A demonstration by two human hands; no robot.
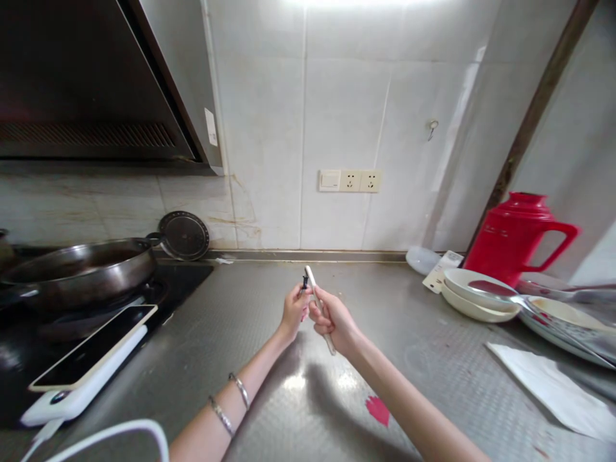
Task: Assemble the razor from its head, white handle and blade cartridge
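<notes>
My left hand [294,309] is closed, its fingertips pinching a small dark piece [305,282] that stands up above them. What the dark piece is cannot be made out. Close beside it, my right hand [335,319] is wrapped round a slim white stick-like object [329,341] with a rounded upper end, tilted to the left. The two hands almost meet over the middle of the metal counter [260,289]; whether the held pieces touch is unclear. A flat pink-red piece [378,410] lies on the counter near my right forearm.
On the left, a steel pan [115,273] sits on a black stove, with a phone [96,350] on a white power bank [96,385] nearby. At right stand a red thermos jug [505,237] and stacked bowls [474,311], with a white paper [553,388] in front.
</notes>
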